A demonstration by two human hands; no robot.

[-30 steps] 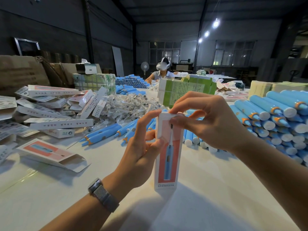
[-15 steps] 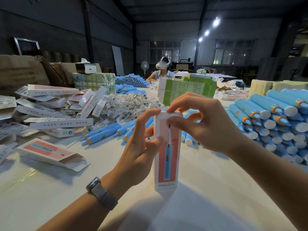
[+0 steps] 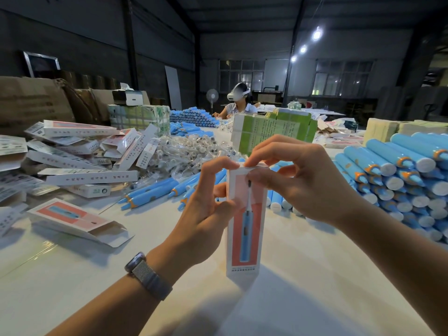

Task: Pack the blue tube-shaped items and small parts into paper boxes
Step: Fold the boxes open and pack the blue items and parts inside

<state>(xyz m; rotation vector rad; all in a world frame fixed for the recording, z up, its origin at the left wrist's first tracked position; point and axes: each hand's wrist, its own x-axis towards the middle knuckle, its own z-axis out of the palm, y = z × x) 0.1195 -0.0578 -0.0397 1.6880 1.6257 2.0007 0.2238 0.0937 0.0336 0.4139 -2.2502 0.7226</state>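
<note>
Paper box (image 3: 244, 229) stands upright, both hands gripping its top.

You hold a paper box (image 3: 244, 221) upright on the worktop (image 3: 315, 275) between both hands; stacked tubes (image 3: 400, 175) lie to your right, loose boxes (image 3: 80, 154) to your left, bagged small parts (image 3: 184, 154) behind.

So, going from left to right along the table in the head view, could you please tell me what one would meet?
Pile of boxes → open flat box → loose blue tubes → left hand → upright box → right hand → stacked blue tubes.
</note>
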